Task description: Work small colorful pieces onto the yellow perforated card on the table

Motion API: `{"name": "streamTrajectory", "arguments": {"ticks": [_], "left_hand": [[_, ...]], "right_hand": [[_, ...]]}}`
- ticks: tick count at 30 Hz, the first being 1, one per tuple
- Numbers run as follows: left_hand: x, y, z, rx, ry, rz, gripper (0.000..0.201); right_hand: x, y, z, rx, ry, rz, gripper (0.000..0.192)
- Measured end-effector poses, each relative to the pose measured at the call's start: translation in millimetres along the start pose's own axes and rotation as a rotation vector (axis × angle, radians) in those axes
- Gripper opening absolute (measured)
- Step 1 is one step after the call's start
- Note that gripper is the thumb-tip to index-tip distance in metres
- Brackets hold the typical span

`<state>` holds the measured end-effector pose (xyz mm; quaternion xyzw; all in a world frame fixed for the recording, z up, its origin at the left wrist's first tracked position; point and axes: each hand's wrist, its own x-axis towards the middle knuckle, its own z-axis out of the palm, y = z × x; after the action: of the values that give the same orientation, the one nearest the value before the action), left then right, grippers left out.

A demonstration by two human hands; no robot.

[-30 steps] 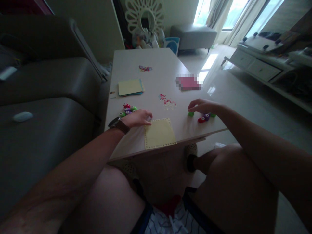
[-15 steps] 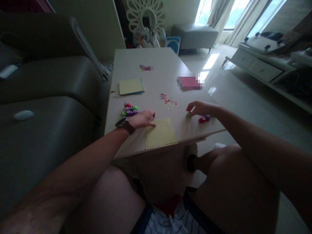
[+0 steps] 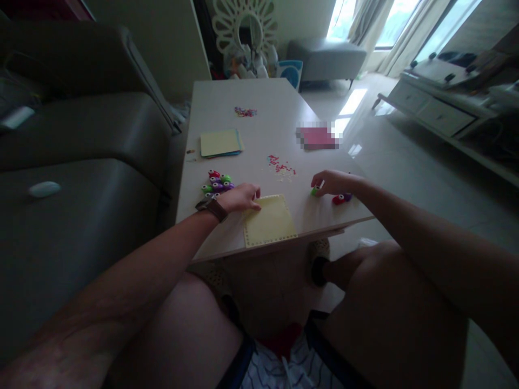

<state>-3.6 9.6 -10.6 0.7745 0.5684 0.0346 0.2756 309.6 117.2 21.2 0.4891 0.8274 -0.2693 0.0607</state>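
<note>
1. Head view: my left hand (image 3: 242,198) lies flat, fingers loosely spread, holding nothing, fingertips pinning the top-left corner of the yellow sheet (image 3: 270,220), whose border already looks punched all round.
2. My right hand (image 3: 332,182) curls over a green punch (image 3: 315,190); whether it grips it I cannot tell. Red and purple punches (image 3: 341,198) sit just under the wrist.
3. Beyond my left hand: more punches (image 3: 217,182), a paper stack (image 3: 221,143), and punched scraps (image 3: 280,166) lying on the table (image 3: 259,102).
</note>
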Motion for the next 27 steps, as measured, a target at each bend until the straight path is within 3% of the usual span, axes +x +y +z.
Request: {"name": "streamTrajectory", "arguments": {"ticks": [6,16,27], "left_hand": [[1,0,-0.9,-0.057,0.055,0.054,0.03],[1,-12,-11.9,-0.334,0.079,0.046,0.018],[-1,-12,-18.0,-0.573,0.097,0.024,0.024]], "right_hand": [[1,-8,6,-0.093,0.004,-0.023,0.024],[-6,-35,10,0.218,0.008,-0.203,0.025],[3,-43,26,0.306,0.033,-0.321,0.033]]}}
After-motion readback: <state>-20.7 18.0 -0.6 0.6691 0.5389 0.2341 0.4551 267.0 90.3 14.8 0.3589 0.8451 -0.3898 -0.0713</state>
